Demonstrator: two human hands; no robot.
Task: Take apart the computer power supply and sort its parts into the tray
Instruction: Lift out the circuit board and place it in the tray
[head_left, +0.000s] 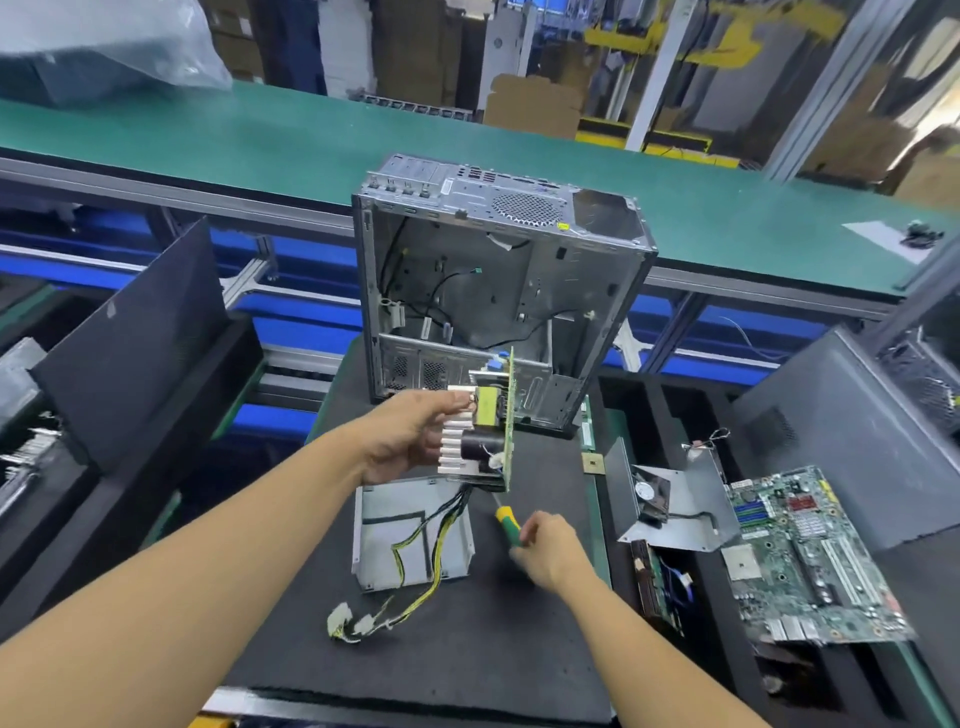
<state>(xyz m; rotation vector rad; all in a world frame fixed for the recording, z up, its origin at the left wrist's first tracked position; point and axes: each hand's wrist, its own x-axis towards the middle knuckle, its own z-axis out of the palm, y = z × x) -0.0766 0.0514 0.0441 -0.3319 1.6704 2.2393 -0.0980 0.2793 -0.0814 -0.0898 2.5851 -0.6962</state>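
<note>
Head view. Our left hand grips the power supply board by its heatsink fins, edge-up above the open housing. Our right hand wraps the screwdriver. We judge the board stiff, fragile and tethered by its cables, so it is best held by the heatsink or the edges.

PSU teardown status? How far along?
Done: fan cover lies in the tray; circuit board is out of the housing. In hand: left hand holds the circuit board, right hand grips the screwdriver. Left: circuit board, cables and housing not yet in the tray.
</note>
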